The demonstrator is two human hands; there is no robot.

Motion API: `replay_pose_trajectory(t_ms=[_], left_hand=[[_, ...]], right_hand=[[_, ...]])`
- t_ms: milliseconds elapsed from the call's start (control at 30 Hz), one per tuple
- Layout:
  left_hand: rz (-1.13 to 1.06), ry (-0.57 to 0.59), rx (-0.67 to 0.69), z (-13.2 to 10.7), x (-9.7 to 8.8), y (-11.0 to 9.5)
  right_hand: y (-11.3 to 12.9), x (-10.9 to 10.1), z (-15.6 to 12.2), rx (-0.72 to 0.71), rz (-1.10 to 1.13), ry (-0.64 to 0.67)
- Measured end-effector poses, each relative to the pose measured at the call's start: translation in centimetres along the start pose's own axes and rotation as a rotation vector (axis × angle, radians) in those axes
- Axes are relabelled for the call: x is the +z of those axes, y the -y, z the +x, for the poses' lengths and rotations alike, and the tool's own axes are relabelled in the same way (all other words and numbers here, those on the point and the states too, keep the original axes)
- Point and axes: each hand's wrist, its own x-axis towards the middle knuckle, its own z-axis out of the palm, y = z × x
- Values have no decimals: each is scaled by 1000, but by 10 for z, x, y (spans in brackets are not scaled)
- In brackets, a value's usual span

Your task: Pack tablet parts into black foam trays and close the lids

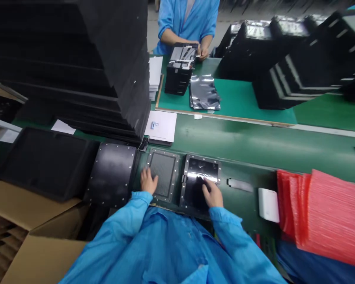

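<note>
My left hand (148, 182) lies with spread fingers on the left border of a flat grey panel (162, 173), which has a meshed middle and screws or holes round its frame. To the right sits a glossy black panel (199, 167) with a dotted metal border and a bright reflection across it. My right hand (213, 194) rests over its lower right part, thumb and forefinger apart; the other fingers are partly hidden. A dark patch, perhaps a reflection, shows beside that thumb. Left of my left hand lies a stack topped by a black dotted-edge plate (112, 169).
Tall black stacks (121, 71) rise at left above an open cardboard box (47, 236). At right lie a grey strip (240, 185), a white box (268, 205) and red bubble bags (334, 213). Across the bench a co-worker (187, 19) handles a black stack (179, 75).
</note>
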Motion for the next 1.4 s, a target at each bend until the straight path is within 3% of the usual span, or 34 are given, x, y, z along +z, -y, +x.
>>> replay_pose_trajectory(t_ms=[100,233,300,433,467,533,633,800,900,1000,1133,1200,1267,1333,1400], left_hand=[[-214,-38,-279,14,-14,9],[-591,-26,-435,14,-27,-5],[-734,63,-378,5,-32,-13],[-997,487,-109,-28,-21,-35],[-995,536,-50,-36,-14,-42],[-908,515,26,-50,1,-57],[-756,447,69,-64,19,-75],[-477,324,99,-86,29,-97],[-351,292,97,-101,34,-110],[-258,317,95,-116,43,-122],[-98,342,110,-128,50,-133],[17,282,161,-122,35,-129],[133,146,214,-100,-2,-114],[208,-52,186,-68,-60,-85],[224,-280,32,-33,-126,-46]], right_hand=[[8,9,-38,264,237,46],[27,7,-41,400,378,72],[40,-2,-34,403,365,143],[74,-16,-27,287,207,401],[81,-17,-26,238,103,441],[87,-20,-26,164,-155,431],[70,-30,-26,110,-312,336],[-6,-60,-30,44,-36,268],[-43,-72,-23,36,-31,295],[-58,-76,-11,49,-257,355],[-58,-78,1,54,-469,396],[-57,-81,3,62,-510,407],[-55,-82,5,79,-534,402],[-50,-79,8,72,-532,383],[-36,-70,10,8,-496,377]])
